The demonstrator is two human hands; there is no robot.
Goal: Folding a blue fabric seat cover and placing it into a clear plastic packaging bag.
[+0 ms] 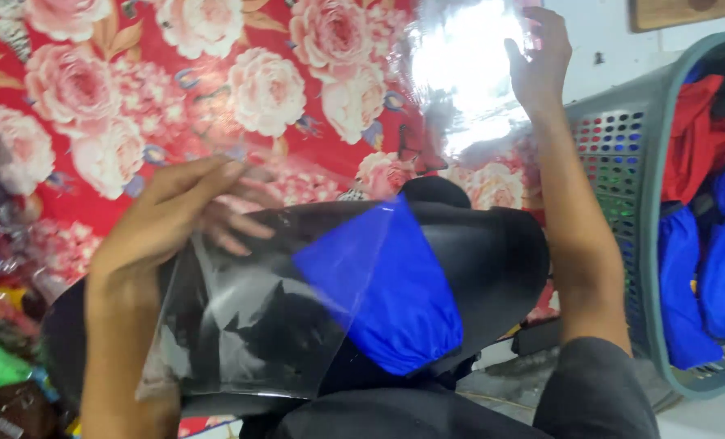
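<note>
The one camera sits on my head and looks steeply down, close over my lap and my hands. It faces the red flowered cloth ahead, with the grey laundry basket at the right edge.

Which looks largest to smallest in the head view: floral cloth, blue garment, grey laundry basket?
1. Floral cloth
2. Grey laundry basket, though the frame cuts it off
3. Blue garment, nearer the camera, so true size is unsure

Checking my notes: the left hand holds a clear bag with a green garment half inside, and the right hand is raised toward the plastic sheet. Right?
Not quite: the garment is blue, not green, as the head view shows. The left hand does hold the clear bag, and the right hand is raised at the plastic sheet.
</note>
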